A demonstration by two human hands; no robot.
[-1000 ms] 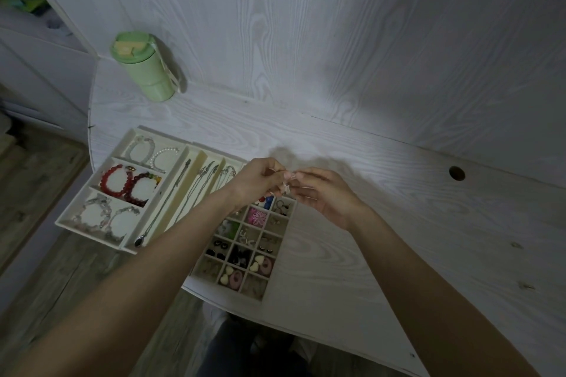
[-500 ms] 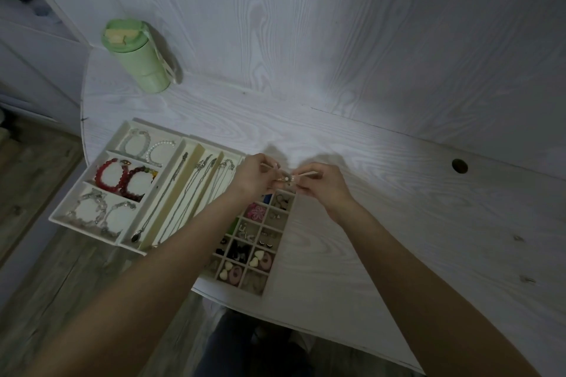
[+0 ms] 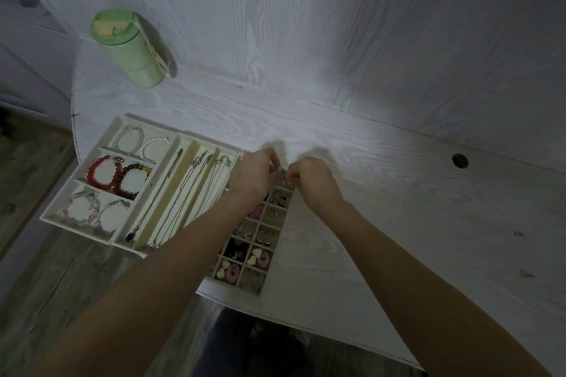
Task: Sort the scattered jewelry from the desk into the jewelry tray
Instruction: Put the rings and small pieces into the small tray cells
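Left hand (image 3: 255, 174) and right hand (image 3: 312, 180) fingertips curled together over cream compartmented jewelry tray (image 3: 275, 254) top-right cells; pinched item too small, grip contents unclear.

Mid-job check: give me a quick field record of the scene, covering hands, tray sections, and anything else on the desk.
left hand: fingers curled, over tray's far small compartments
right hand: fingers curled, fingertips meeting left's
held item: too small to identify
jewelry tray: left edge overhangs desk
bracelets: left sections
necklaces: middle slots
green bottle: far left
desk: white woodgrain
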